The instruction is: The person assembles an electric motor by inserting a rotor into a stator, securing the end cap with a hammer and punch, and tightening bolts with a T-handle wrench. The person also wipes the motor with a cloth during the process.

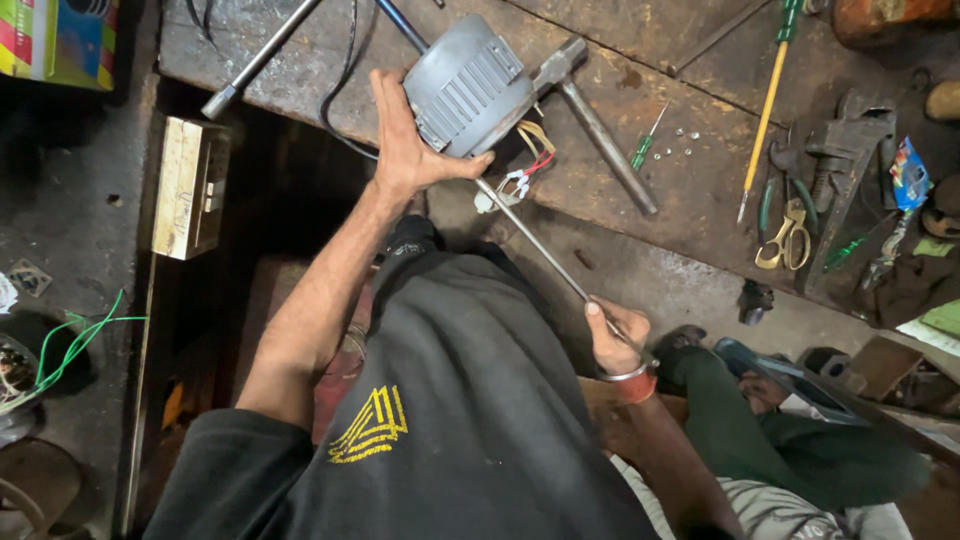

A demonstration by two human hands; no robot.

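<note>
Centrally on worn bench [640, 110]: grey ribbed motor housing [468, 85], rounded metal, steadied by left hand [405, 140], fingers spread against its side. Right hand [615, 335] closed around long thin steel rod [535, 245] running up to motor. Loose coloured wires [525, 165] just beside. Nearby: hammer [590, 110], yellow-shafted screwdriver [765, 115], scissors [788, 235], small screws [685, 132]. Open dark gap past bench's left edge, beside beige switch box [190, 185].
</note>
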